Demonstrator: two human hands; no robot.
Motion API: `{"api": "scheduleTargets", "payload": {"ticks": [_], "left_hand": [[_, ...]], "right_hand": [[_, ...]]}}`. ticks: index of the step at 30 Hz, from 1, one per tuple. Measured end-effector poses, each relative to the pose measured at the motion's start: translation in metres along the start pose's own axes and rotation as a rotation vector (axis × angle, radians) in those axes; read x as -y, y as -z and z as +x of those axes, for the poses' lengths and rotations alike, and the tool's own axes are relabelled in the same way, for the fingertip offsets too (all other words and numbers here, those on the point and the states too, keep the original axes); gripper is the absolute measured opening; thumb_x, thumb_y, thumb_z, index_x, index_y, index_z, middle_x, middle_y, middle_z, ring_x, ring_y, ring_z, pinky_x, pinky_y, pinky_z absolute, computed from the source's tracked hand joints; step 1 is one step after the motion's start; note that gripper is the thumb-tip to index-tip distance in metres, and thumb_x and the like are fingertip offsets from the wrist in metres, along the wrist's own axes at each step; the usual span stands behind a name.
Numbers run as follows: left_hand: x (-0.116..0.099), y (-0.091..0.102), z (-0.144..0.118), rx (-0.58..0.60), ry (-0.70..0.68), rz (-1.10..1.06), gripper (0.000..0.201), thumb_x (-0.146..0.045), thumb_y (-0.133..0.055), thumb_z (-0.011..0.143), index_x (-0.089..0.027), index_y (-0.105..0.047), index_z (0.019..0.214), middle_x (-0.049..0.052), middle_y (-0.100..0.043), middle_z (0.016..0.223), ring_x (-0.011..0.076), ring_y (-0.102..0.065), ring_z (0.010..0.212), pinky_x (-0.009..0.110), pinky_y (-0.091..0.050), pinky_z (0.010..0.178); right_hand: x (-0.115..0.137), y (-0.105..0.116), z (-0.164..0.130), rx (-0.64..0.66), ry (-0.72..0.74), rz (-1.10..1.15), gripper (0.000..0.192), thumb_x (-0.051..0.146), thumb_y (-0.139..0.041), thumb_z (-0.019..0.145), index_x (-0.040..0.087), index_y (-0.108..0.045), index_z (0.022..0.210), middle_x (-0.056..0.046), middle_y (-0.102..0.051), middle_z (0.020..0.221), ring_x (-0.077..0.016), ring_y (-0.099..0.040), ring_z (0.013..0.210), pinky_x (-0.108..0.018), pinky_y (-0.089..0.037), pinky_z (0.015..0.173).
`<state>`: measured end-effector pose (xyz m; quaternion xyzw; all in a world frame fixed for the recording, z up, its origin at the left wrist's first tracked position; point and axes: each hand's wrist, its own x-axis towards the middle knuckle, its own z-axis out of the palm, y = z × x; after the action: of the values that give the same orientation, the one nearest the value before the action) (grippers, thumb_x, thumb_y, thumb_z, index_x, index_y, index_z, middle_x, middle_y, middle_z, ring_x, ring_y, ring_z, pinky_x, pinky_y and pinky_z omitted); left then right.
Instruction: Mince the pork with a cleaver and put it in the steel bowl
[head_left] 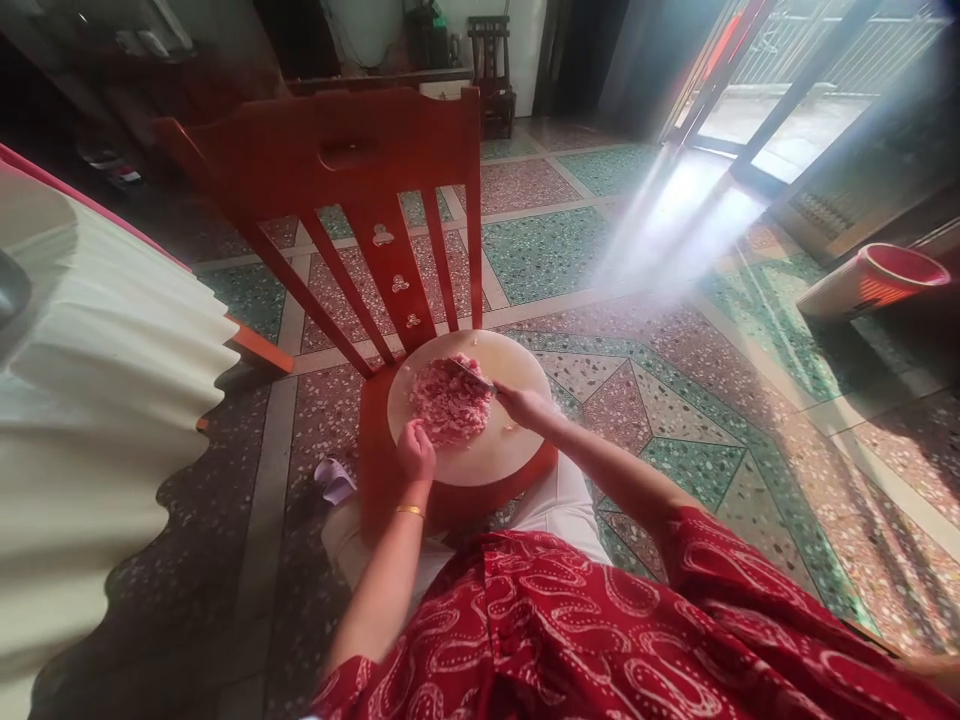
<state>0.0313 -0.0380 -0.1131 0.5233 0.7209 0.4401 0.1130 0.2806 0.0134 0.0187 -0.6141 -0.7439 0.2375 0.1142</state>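
Minced meat (446, 412) lies on a round board (514, 358) atop a chair (405, 115), presumably for firm backing. The right hand (523, 406) has fingers closed on a knife (471, 375); the left hand (416, 452), perhaps steadying, adjoins the meat, its grip indeterminable.

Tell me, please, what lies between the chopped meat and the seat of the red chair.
In the head view, a round, pale board lies between them: the chopped meat rests on it, and it sits on the red chair's seat.
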Motion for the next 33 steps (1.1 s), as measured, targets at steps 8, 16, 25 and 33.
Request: {"api": "scheduleTargets", "payload": {"ticks": [8, 16, 25, 33], "left_hand": [[-0.002, 0.002, 0.0, 0.021, 0.006, -0.03, 0.029, -0.03, -0.038, 0.089, -0.014, -0.062, 0.096, 0.012, -0.068, 0.088, 0.0234, -0.064, 0.083, 0.036, -0.049, 0.075], [0.0, 0.001, 0.0, -0.029, -0.036, 0.018, 0.027, -0.029, -0.036, 0.089, -0.018, -0.06, 0.092, 0.01, -0.068, 0.09, 0.0197, -0.064, 0.081, 0.032, -0.048, 0.075], [0.0, 0.001, 0.0, -0.031, -0.016, 0.057, 0.029, -0.031, -0.035, 0.09, -0.018, -0.06, 0.094, 0.012, -0.068, 0.092, 0.0212, -0.063, 0.083, 0.033, -0.048, 0.075], [0.006, -0.002, 0.0, -0.026, 0.051, 0.031, 0.027, -0.029, -0.037, 0.087, -0.015, -0.06, 0.091, 0.012, -0.067, 0.086, 0.0217, -0.063, 0.081, 0.035, -0.048, 0.075]], "right_hand": [[-0.046, 0.008, -0.021, 0.161, -0.109, 0.599, 0.055, 0.048, -0.046, 0.093, 0.023, -0.045, 0.142, 0.007, -0.051, 0.05, -0.0082, -0.046, 0.036, -0.017, -0.036, 0.037], [-0.098, 0.019, 0.011, 0.244, -0.376, 0.937, 0.038, 0.047, -0.04, 0.096, 0.022, -0.049, 0.123, 0.01, -0.044, 0.051, -0.004, -0.037, 0.032, -0.012, -0.028, 0.031], [-0.079, 0.008, 0.049, 0.548, -0.277, 0.778, 0.042, 0.053, -0.044, 0.093, 0.026, -0.052, 0.124, 0.007, -0.048, 0.053, -0.0054, -0.04, 0.034, -0.014, -0.033, 0.035], [-0.052, 0.006, -0.033, 0.221, 0.24, -0.2, 0.047, 0.041, -0.046, 0.094, 0.032, -0.047, 0.141, -0.006, -0.072, 0.09, -0.018, -0.068, 0.074, -0.022, -0.047, 0.064]]}}
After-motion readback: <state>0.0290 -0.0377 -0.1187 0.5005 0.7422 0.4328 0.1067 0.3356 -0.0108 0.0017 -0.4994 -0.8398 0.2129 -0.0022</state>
